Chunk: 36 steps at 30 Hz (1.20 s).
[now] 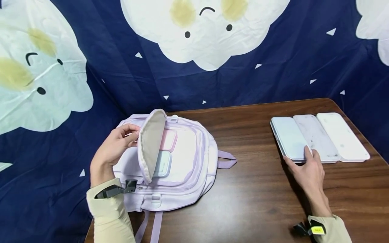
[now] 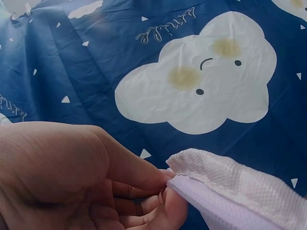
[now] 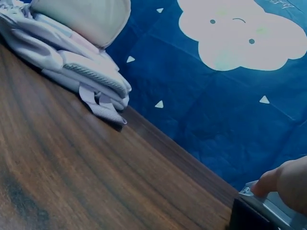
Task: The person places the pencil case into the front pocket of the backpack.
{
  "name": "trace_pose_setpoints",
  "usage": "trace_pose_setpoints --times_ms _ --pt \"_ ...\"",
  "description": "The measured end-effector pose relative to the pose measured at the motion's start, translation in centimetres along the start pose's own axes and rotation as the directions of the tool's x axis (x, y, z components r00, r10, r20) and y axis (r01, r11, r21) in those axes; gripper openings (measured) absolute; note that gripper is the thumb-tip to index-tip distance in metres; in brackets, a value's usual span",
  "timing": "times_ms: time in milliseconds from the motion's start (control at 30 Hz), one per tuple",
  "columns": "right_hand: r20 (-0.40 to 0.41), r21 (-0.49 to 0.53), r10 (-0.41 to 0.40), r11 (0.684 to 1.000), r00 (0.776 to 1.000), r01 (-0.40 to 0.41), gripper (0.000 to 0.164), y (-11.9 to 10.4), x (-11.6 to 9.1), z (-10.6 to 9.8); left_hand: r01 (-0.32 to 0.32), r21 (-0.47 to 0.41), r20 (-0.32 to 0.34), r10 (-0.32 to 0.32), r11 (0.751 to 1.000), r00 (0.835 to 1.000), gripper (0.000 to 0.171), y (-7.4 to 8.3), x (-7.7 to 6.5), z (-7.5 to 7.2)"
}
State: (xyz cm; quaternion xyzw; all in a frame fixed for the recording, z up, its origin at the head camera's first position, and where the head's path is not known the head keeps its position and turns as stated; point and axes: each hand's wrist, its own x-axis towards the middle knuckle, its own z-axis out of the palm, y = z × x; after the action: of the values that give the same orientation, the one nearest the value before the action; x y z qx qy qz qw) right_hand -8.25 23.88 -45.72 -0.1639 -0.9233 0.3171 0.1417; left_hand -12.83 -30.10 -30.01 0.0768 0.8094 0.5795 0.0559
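A lilac backpack (image 1: 205,168) lies on the table at the left, its front pocket unzipped. My left hand (image 1: 112,148) pinches the edge of the pocket's raised flap (image 1: 152,145); the left wrist view shows thumb and fingertips on that fabric edge. Behind the flap, a pink case (image 1: 169,140) and a light blue case (image 1: 164,163) partly show in the pocket. Over at the right, my right hand (image 1: 311,173) grips the near end of a flat pale blue case (image 1: 288,135), thumb at its left corner and fingers on top. Its far fingers are hidden in the right wrist view.
Beside the pale blue case lie a grey-white marbled case (image 1: 316,136) and a white case (image 1: 341,135), side by side. A lilac loop strap (image 1: 226,163) sticks out from the backpack onto the wooden table (image 1: 249,195). A dark blue cloud-print curtain (image 1: 237,84) hangs behind.
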Motion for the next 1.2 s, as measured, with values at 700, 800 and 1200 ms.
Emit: trace_pose_setpoints --times_ms 700,800,1200 --pt "-0.109 0.161 -0.083 0.982 0.99 0.1 0.079 -1.3 0.5 -0.9 0.003 -0.011 0.002 -0.003 1.0 1.0 0.01 0.3 0.0 0.2" --pt "-0.132 0.18 -0.102 0.976 0.986 0.125 0.078 -1.6 0.6 -1.0 0.005 -0.003 0.001 -0.005 1.0 1.0 0.009 0.3 0.1 0.3" --pt "-0.192 0.244 -0.183 0.943 0.964 0.227 0.077 -3.1 0.3 -1.4 0.011 0.023 0.008 -0.011 1.0 1.0 0.008 0.4 0.3 0.5"
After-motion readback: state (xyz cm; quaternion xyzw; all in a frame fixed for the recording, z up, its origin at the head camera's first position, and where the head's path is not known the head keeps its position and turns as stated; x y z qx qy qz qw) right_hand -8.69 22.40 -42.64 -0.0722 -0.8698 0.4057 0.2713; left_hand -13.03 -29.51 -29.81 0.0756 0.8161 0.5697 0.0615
